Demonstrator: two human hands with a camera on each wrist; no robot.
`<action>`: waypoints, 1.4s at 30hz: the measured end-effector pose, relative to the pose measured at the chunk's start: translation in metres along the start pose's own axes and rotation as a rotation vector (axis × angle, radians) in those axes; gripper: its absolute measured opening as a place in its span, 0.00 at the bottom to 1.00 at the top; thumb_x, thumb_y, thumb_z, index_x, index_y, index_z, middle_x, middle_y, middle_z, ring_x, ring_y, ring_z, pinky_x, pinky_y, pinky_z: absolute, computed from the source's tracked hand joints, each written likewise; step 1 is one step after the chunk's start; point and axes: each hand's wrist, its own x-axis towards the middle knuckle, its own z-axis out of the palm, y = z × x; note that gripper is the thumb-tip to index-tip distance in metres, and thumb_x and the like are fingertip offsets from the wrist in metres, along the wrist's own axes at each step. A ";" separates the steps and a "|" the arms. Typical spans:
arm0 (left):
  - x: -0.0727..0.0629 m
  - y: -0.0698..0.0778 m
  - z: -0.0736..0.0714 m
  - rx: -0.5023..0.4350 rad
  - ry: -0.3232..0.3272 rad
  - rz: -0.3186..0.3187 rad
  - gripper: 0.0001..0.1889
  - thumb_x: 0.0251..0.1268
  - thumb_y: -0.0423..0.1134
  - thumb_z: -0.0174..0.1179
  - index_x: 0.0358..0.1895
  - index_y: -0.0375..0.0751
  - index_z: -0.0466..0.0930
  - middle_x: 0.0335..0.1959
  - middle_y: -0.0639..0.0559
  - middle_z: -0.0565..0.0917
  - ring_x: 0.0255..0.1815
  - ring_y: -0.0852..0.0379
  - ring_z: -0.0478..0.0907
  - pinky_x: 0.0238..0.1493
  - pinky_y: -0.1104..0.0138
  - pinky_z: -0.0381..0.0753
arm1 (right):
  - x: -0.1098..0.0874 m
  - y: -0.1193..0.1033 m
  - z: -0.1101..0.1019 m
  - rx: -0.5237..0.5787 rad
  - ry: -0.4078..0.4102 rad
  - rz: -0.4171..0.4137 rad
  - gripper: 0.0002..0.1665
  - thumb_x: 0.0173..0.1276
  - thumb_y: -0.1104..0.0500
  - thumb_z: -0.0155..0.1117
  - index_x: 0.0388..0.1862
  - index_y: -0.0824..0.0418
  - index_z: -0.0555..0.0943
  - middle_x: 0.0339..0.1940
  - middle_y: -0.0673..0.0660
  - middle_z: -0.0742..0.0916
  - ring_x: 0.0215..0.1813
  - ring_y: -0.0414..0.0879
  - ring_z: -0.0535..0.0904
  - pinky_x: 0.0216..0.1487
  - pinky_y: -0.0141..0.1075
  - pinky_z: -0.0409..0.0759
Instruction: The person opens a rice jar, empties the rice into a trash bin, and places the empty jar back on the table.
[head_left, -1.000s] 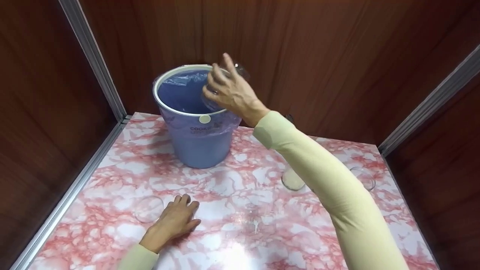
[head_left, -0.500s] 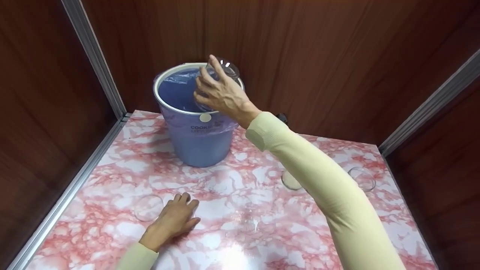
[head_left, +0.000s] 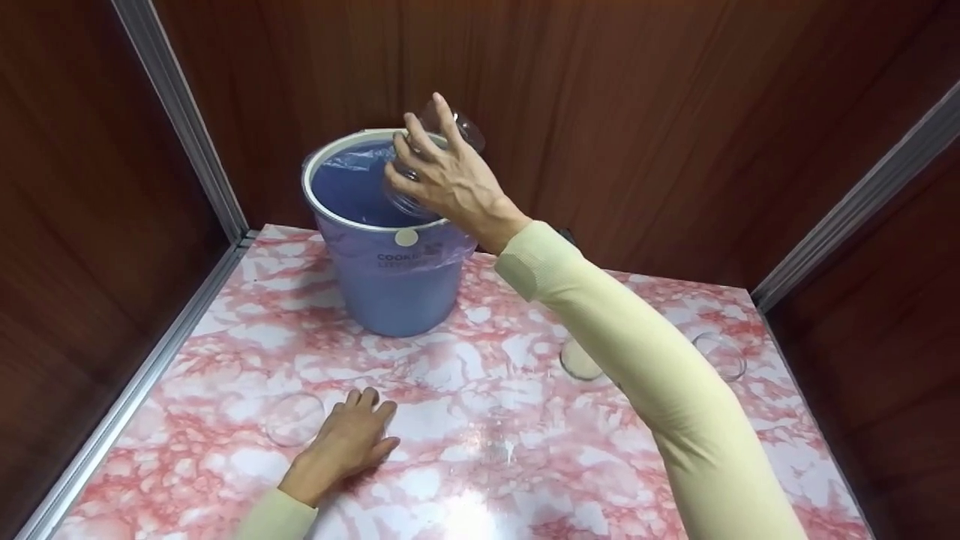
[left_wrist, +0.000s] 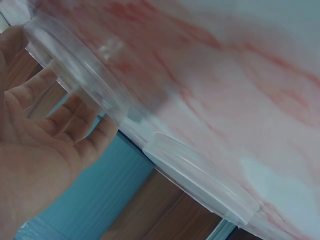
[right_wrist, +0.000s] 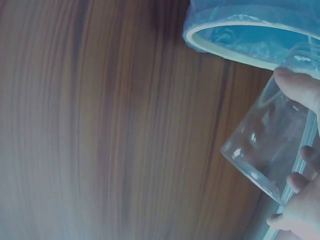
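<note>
My right hand [head_left: 454, 176] grips a clear jar [right_wrist: 265, 140] with spread fingers over the right side of the blue bin [head_left: 397, 296]. The jar lies tilted, its mouth end at the bin's opening and its base outside, beyond the rim. No contents show inside it. My left hand [head_left: 349, 439] rests low on the marbled table with loosely bent fingers. In the left wrist view its fingertips lie by the edge of a clear round lid or dish [left_wrist: 75, 62]; whether they touch it, I cannot tell. A second clear round piece [left_wrist: 200, 177] lies farther along.
The bin has a thin plastic liner folded over its pale rim. A round, cream-coloured thing [head_left: 579, 361] sits partly behind the right sleeve, and a clear disc [head_left: 720, 356] lies farther right. Brown wood-look panels [head_left: 600, 135] close in the back and sides. Wet-looking spots [head_left: 510, 446] mark the table.
My right hand has shifted slightly left with the tilted jar, then a little up over the bin. The left hand and the things on the table have stayed in place.
</note>
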 end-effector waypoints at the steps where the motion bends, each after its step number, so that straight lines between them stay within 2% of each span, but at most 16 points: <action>1: 0.000 0.000 0.000 -0.001 0.003 -0.002 0.22 0.57 0.53 0.67 0.47 0.42 0.75 0.44 0.40 0.74 0.41 0.43 0.70 0.33 0.53 0.73 | 0.000 -0.002 0.001 -0.017 0.010 -0.011 0.44 0.66 0.64 0.63 0.76 0.42 0.57 0.76 0.60 0.64 0.78 0.63 0.53 0.72 0.71 0.46; 6: -0.001 0.000 0.000 0.004 0.001 -0.005 0.22 0.58 0.53 0.67 0.46 0.42 0.75 0.44 0.41 0.74 0.41 0.43 0.70 0.33 0.53 0.74 | 0.002 -0.012 0.008 -0.052 0.081 -0.076 0.35 0.69 0.65 0.55 0.72 0.44 0.63 0.75 0.61 0.67 0.78 0.63 0.54 0.73 0.68 0.49; 8: -0.002 0.000 0.000 0.003 -0.003 -0.002 0.22 0.58 0.53 0.66 0.46 0.42 0.74 0.44 0.41 0.74 0.41 0.43 0.70 0.33 0.53 0.74 | 0.003 -0.013 0.009 -0.048 0.081 -0.078 0.35 0.68 0.65 0.57 0.72 0.44 0.64 0.74 0.60 0.68 0.78 0.63 0.55 0.74 0.67 0.48; 13: -0.002 0.000 0.000 -0.009 0.002 -0.002 0.21 0.58 0.53 0.67 0.46 0.43 0.75 0.44 0.41 0.75 0.41 0.43 0.70 0.33 0.53 0.73 | 0.004 -0.004 0.007 -0.059 0.023 -0.077 0.47 0.60 0.62 0.70 0.73 0.38 0.60 0.75 0.57 0.67 0.78 0.62 0.54 0.73 0.70 0.44; 15: -0.002 0.000 0.000 -0.016 -0.001 -0.005 0.21 0.58 0.53 0.67 0.47 0.43 0.75 0.44 0.41 0.74 0.41 0.43 0.70 0.34 0.53 0.73 | 0.004 0.001 0.006 -0.056 0.004 -0.080 0.49 0.58 0.60 0.73 0.73 0.37 0.59 0.75 0.56 0.66 0.78 0.62 0.53 0.72 0.71 0.43; 19: -0.003 0.000 0.000 -0.023 -0.007 -0.011 0.22 0.58 0.53 0.67 0.47 0.43 0.75 0.45 0.41 0.74 0.42 0.43 0.70 0.35 0.53 0.73 | 0.002 0.007 0.005 -0.017 -0.008 -0.065 0.48 0.60 0.60 0.70 0.74 0.40 0.58 0.76 0.58 0.65 0.78 0.63 0.53 0.73 0.70 0.44; 22: -0.003 -0.001 0.000 -0.018 -0.009 -0.014 0.22 0.58 0.53 0.67 0.47 0.43 0.75 0.45 0.41 0.74 0.42 0.43 0.70 0.35 0.53 0.73 | -0.001 0.010 0.003 0.027 -0.025 -0.024 0.46 0.64 0.59 0.65 0.76 0.43 0.56 0.76 0.61 0.64 0.78 0.64 0.54 0.72 0.71 0.43; 25: -0.002 -0.001 -0.001 -0.021 -0.013 -0.016 0.22 0.58 0.53 0.66 0.48 0.43 0.75 0.45 0.41 0.74 0.42 0.43 0.70 0.35 0.52 0.73 | -0.006 0.014 0.002 0.109 -0.018 0.076 0.42 0.67 0.56 0.62 0.76 0.47 0.55 0.75 0.64 0.66 0.76 0.65 0.58 0.72 0.72 0.43; 28: -0.003 -0.001 0.000 -0.024 -0.002 -0.005 0.22 0.58 0.53 0.66 0.48 0.43 0.75 0.44 0.41 0.74 0.42 0.43 0.70 0.34 0.53 0.73 | -0.014 0.018 0.001 0.249 0.012 0.208 0.39 0.67 0.55 0.61 0.75 0.51 0.58 0.71 0.64 0.70 0.72 0.65 0.64 0.72 0.71 0.43; 32: -0.003 -0.003 0.001 -0.023 0.021 0.008 0.21 0.58 0.53 0.66 0.47 0.43 0.76 0.44 0.41 0.75 0.41 0.43 0.71 0.33 0.53 0.72 | -0.025 0.023 -0.003 0.440 0.000 0.340 0.46 0.61 0.46 0.68 0.73 0.55 0.58 0.66 0.65 0.74 0.66 0.65 0.70 0.72 0.71 0.46; 36: -0.005 -0.003 0.000 -0.030 0.023 0.005 0.21 0.59 0.52 0.66 0.49 0.43 0.76 0.46 0.41 0.74 0.42 0.44 0.71 0.35 0.54 0.73 | -0.036 0.027 -0.004 0.571 -0.056 0.402 0.57 0.55 0.35 0.71 0.74 0.56 0.55 0.65 0.64 0.76 0.64 0.65 0.73 0.72 0.69 0.50; 39: -0.006 -0.001 -0.001 -0.033 0.032 0.009 0.21 0.60 0.51 0.66 0.49 0.42 0.76 0.46 0.40 0.74 0.42 0.43 0.70 0.35 0.53 0.74 | -0.046 0.028 0.000 0.686 -0.065 0.432 0.58 0.54 0.33 0.70 0.74 0.57 0.55 0.65 0.63 0.76 0.64 0.64 0.74 0.72 0.66 0.53; 42: -0.006 -0.001 -0.001 -0.032 0.040 0.019 0.21 0.60 0.51 0.66 0.48 0.42 0.76 0.46 0.39 0.74 0.42 0.42 0.71 0.35 0.52 0.73 | -0.059 0.029 0.008 0.821 -0.046 0.467 0.56 0.53 0.32 0.70 0.71 0.57 0.58 0.61 0.62 0.78 0.61 0.62 0.76 0.71 0.60 0.61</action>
